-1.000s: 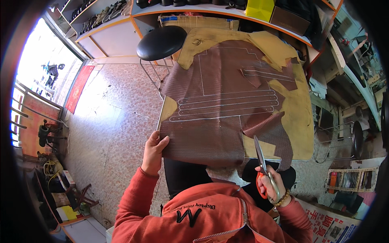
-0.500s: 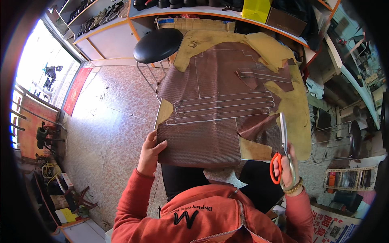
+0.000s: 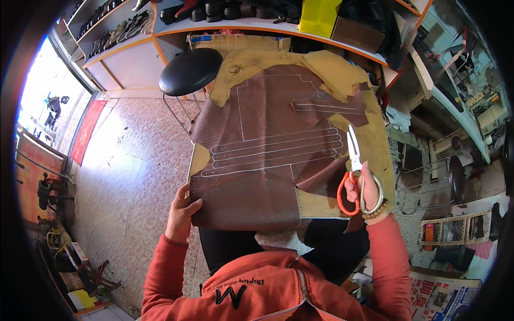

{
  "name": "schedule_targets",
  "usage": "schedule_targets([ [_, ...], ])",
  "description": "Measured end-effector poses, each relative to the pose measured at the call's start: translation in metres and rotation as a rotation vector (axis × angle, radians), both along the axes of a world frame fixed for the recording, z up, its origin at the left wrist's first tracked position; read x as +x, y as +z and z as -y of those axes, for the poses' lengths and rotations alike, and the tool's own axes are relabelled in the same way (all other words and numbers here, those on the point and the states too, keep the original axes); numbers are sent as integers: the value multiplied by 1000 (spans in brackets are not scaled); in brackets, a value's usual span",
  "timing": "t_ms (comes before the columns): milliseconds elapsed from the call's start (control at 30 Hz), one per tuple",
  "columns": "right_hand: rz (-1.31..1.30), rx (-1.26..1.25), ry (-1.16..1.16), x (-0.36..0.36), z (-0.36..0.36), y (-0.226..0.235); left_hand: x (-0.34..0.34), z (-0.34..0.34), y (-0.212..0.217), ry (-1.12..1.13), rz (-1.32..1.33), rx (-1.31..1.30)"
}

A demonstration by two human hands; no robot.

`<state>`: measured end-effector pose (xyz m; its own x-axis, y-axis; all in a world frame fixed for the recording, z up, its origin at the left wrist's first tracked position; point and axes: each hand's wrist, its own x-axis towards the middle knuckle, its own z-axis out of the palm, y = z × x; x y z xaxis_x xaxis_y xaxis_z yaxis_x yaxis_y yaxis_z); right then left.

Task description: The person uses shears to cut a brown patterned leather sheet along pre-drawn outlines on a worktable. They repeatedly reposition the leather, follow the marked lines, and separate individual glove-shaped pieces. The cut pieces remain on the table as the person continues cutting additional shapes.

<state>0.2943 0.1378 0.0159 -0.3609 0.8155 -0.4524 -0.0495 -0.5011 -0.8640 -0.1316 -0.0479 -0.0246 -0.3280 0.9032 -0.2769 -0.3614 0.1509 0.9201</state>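
Workshop surroundings: footwear shelving along the top, seats at both sides, bright doorway at left.
Upper left of the frame: rack with rows of shoes [image 3: 126, 33]. Top centre: white shelf [image 3: 267, 25], orange-edged, carrying dark shoes [image 3: 232, 9], then a bright yellow bag [image 3: 319, 17] with a brown box [image 3: 357, 36] just right of it; cardboard carton [image 3: 241, 43] underneath. Black round stool [image 3: 190, 71] on metal legs, upper left of centre. Far left: red mat [image 3: 89, 131] by the doorway [image 3: 40, 75]; mottled pinkish floor [image 3: 134, 160] spreading rightward. Lower left: yellow cable [image 3: 53, 241], coiled. Right edge: second dark seat [image 3: 456, 179], pale perforated frame [image 3: 456, 230] below. Lower right: printed sheet [image 3: 444, 299].
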Motion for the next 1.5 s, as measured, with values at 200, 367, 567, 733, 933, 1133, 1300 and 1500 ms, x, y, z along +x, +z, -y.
schedule_targets([
  [200, -167, 9, 63, 4, 7, 2, -18, -14, -3, -34, -80, 24],
  [367, 107, -145, 193, 2, 43, 9, -42, -34, 4, -159, -180, -35],
  [567, 27, 80, 379, 6, 66, 29, -48, -62, 18, -64, -116, -147],
  [733, 309, 314, -27, 14, -1, 24, -48, -74, 14, -189, -156, -134],
  [933, 1044, 1037, 106, -8, -88, 1, -60, -37, 18, -328, -250, -185],
  [1133, 1189, 1203, 217, -73, -137, -20, -83, 2, 28, -482, -493, -288],
  [1300, 1203, 1298, 225, -105, -174, -38, -105, 15, 22, -535, -515, -330],
  [1500, 1136, 1065, 250, -104, -211, -47, -130, 15, 14, -542, -521, -318],
])
